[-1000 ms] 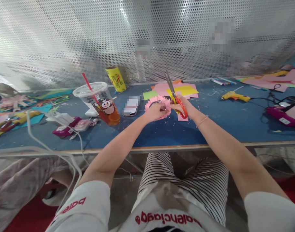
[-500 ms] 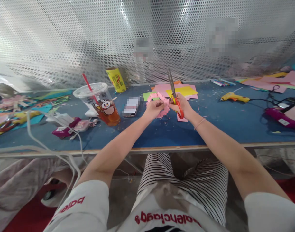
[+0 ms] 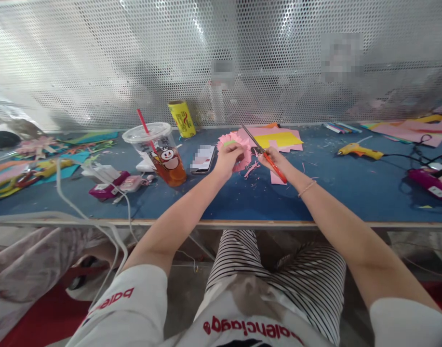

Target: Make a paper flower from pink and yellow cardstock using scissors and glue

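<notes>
My left hand point(image 3: 230, 160) is closed on a pink fringed paper ring point(image 3: 247, 153), whose cut edges fan out around my fingers. Green paper shows through its middle. In my right hand point(image 3: 274, 160) is a pair of scissors point(image 3: 276, 168) with orange-red handles. Their long blades point up and to the left, past the ring's right side. Whether the blades are parted is too small to tell. Thin pink paper scraps point(image 3: 252, 169) lie on the table between and below my hands.
Pink and yellow paper sheets point(image 3: 284, 140) lie behind my right hand. To the left are a phone point(image 3: 203, 159), an iced drink cup point(image 3: 173, 166), a yellow can point(image 3: 182, 119) and white cables point(image 3: 72, 207). A yellow glue gun point(image 3: 361, 151) lies at right.
The scissors have turned from nearly upright to slanting left. My hands have drawn slightly apart, and the ring stays in my left hand. The whole view has shifted a little.
</notes>
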The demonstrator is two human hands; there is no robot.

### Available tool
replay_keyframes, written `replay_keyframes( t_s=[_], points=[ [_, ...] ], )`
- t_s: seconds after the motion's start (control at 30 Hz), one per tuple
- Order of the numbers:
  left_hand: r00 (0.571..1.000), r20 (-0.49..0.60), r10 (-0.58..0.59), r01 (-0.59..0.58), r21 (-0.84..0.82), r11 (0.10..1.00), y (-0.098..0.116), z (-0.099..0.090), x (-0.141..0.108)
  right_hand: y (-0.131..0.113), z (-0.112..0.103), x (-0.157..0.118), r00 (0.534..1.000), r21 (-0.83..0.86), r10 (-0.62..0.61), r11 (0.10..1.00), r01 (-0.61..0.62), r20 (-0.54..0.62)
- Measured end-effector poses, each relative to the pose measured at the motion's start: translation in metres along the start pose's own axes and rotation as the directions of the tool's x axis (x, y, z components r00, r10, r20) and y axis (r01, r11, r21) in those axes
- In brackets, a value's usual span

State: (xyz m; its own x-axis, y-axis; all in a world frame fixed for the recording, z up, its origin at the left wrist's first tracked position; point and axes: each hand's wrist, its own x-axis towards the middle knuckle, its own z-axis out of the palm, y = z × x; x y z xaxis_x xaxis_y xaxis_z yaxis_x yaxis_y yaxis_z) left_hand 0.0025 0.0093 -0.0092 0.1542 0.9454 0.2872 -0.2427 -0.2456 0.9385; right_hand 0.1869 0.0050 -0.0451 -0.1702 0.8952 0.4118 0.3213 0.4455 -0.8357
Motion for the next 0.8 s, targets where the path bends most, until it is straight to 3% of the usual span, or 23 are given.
replay_keyframes(
  t_s=[0.17,0.3,0.5,0.63,0.8],
  points=[
    [0.997,-0.075,-0.005,0.004,-0.014,1.000,0.004,-0.001,0.000,-0.015,-0.002,-0.007,1.000,-0.115,0.006,0.993,-0.002,0.029],
    [0.997,-0.060,0.047,-0.051,-0.070,0.996,0.005,-0.003,0.001,-0.024,0.002,-0.012,0.997,-0.116,0.055,0.992,-0.048,0.055],
    [0.994,0.069,0.089,-0.082,-0.104,0.991,-0.001,-0.003,0.002,-0.027,0.006,-0.016,0.990,-0.073,-0.142,0.987,0.143,0.017],
    [0.988,0.046,0.150,-0.147,-0.079,0.986,-0.006,-0.001,0.000,-0.025,0.000,-0.016,0.977,-0.088,-0.210,0.973,0.213,0.045],
    [0.998,-0.003,0.069,-0.068,-0.144,0.987,0.002,0.001,-0.004,-0.017,-0.003,-0.012,0.980,-0.109,-0.194,0.974,0.198,0.049]
  ],
)
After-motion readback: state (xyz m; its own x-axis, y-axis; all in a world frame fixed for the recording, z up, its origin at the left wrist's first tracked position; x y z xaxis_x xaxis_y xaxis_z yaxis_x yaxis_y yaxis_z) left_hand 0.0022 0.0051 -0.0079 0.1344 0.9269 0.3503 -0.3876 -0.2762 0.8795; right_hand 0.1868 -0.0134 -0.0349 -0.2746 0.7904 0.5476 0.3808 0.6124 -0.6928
